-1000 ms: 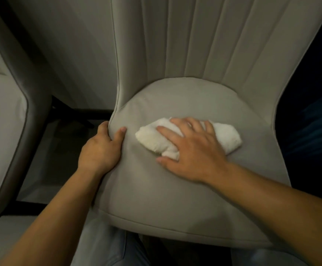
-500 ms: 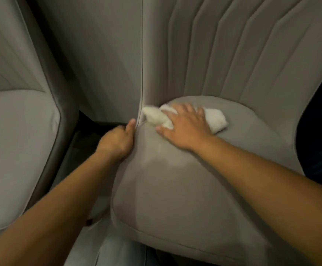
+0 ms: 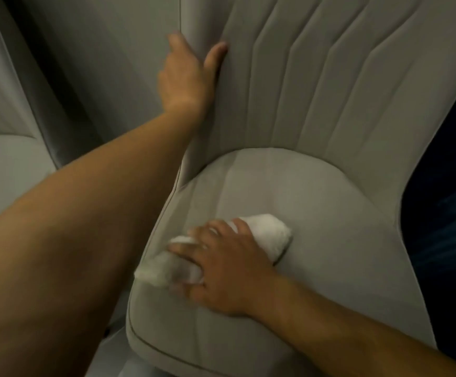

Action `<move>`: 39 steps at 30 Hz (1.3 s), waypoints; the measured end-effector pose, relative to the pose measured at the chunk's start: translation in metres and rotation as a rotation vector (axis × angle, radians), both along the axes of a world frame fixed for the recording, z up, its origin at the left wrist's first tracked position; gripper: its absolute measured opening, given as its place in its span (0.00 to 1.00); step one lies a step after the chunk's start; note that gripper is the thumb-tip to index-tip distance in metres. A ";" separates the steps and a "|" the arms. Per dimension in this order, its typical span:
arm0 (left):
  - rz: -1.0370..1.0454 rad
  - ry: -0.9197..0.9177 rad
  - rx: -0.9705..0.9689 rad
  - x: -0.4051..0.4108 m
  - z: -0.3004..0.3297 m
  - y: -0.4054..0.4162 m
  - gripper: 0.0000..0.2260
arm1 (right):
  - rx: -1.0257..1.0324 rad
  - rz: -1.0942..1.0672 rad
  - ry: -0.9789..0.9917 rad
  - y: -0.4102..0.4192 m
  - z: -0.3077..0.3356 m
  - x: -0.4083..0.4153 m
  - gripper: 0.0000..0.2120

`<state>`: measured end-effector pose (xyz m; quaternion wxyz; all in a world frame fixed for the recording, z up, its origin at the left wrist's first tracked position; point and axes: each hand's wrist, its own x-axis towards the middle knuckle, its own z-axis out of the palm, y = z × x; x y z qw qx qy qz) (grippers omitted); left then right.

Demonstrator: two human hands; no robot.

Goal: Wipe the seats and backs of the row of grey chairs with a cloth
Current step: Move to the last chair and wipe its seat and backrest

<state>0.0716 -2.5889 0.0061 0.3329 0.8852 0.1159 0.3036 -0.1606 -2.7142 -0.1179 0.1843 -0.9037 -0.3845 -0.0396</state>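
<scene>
Right fingers: spread flat over folded white cloth (image 3: 265, 235), pressing, not curled round it; right hand (image 3: 229, 270) at seat's front-left.
Left fingers: left hand (image 3: 188, 77) clasps the backrest (image 3: 330, 91) side edge, thumb in front, fingers behind.
Cloth position: on seat (image 3: 316, 213), left end blurred.
Technique: keep palm pressure even, overlap strokes, reach the seat-back crease.
Change: left hand rose from seat edge to backrest; cloth came forward from the crease.
Neighbour chair (image 3: 3, 164): left, untouched.
</scene>
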 end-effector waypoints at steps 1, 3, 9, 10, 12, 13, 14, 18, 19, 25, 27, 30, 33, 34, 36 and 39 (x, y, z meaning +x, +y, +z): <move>0.014 -0.021 0.034 0.002 -0.004 0.002 0.32 | 0.005 -0.028 -0.008 0.008 -0.001 0.013 0.27; 0.040 -0.041 0.084 0.005 -0.007 0.002 0.32 | -0.021 -0.117 -0.013 0.029 0.000 0.045 0.28; 0.016 -0.096 0.103 0.008 -0.012 0.003 0.31 | -0.130 -0.309 -0.049 0.076 0.008 0.102 0.30; 0.013 -0.110 0.100 0.008 -0.013 0.004 0.32 | -0.145 -0.298 -0.059 0.075 0.006 0.099 0.29; 0.013 -0.131 0.099 0.009 -0.014 0.006 0.33 | -0.167 -0.251 -0.080 0.070 0.002 0.088 0.28; 0.008 -0.134 0.100 0.009 -0.014 0.007 0.33 | -0.171 -0.216 -0.058 0.069 0.004 0.081 0.29; -0.006 -0.133 0.099 0.009 -0.014 0.007 0.33 | -0.169 -0.174 -0.027 0.068 0.006 0.072 0.30; -0.037 -0.158 0.084 0.009 -0.015 0.009 0.33 | -0.117 -0.007 -0.077 0.069 0.005 0.018 0.34; -0.041 -0.169 0.085 0.009 -0.015 0.010 0.33 | -0.097 0.013 -0.101 0.067 0.003 0.006 0.34; -0.064 -0.199 0.051 0.011 -0.018 0.010 0.31 | -0.004 0.052 -0.103 0.068 -0.008 0.002 0.33; -0.060 -0.194 0.049 0.011 -0.017 0.011 0.31 | -0.042 -0.043 -0.065 0.077 -0.006 0.028 0.34; -0.075 -0.200 0.068 0.009 -0.016 0.011 0.29 | -0.110 -0.173 0.017 0.089 0.001 0.066 0.38; -0.073 -0.152 0.096 0.011 -0.015 0.013 0.25 | -0.098 -0.214 -0.017 0.097 -0.001 0.069 0.37; -0.063 -0.133 0.111 0.011 -0.015 0.015 0.24 | -0.084 -0.219 -0.035 0.098 -0.002 0.063 0.36; -0.058 -0.112 0.136 0.013 -0.014 0.016 0.23 | -0.081 -0.213 -0.040 0.097 -0.001 0.049 0.34; -0.064 -0.063 0.162 0.016 -0.012 0.017 0.15 | -0.108 -0.172 0.030 0.098 0.014 0.025 0.34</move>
